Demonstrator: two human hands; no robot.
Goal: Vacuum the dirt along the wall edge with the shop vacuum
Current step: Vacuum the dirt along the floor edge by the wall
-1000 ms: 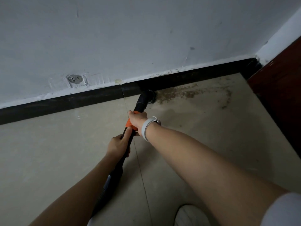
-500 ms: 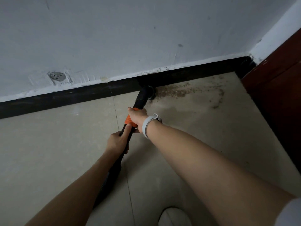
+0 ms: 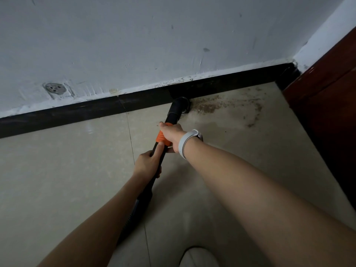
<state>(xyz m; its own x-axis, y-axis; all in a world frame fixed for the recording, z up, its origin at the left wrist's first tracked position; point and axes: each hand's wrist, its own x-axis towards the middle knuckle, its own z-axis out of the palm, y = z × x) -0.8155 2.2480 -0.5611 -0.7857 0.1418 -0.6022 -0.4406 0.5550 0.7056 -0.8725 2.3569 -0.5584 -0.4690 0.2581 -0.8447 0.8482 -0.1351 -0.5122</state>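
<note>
A black vacuum wand (image 3: 174, 112) with an orange band runs from the lower middle of the view up to the black baseboard (image 3: 77, 112). Its nozzle mouth (image 3: 182, 102) touches the floor against the baseboard, at the left end of a patch of brown dirt (image 3: 208, 106) that spreads right toward the corner. My right hand (image 3: 171, 134), with a white wristband, grips the wand over the orange band. Just below it, my left hand (image 3: 148, 163) grips the black tube with the index finger laid along it.
A dark red wooden door or panel (image 3: 327, 116) closes off the right side at the corner. The white wall (image 3: 154, 45) has a round patched hole (image 3: 55, 88) low on the left. A white shoe tip (image 3: 198, 257) shows at the bottom on the beige tile floor.
The nozzle has slid right along the baseboard into the dirt, and the patch's left end has shrunk. Both hands keep their hold on the wand.
</note>
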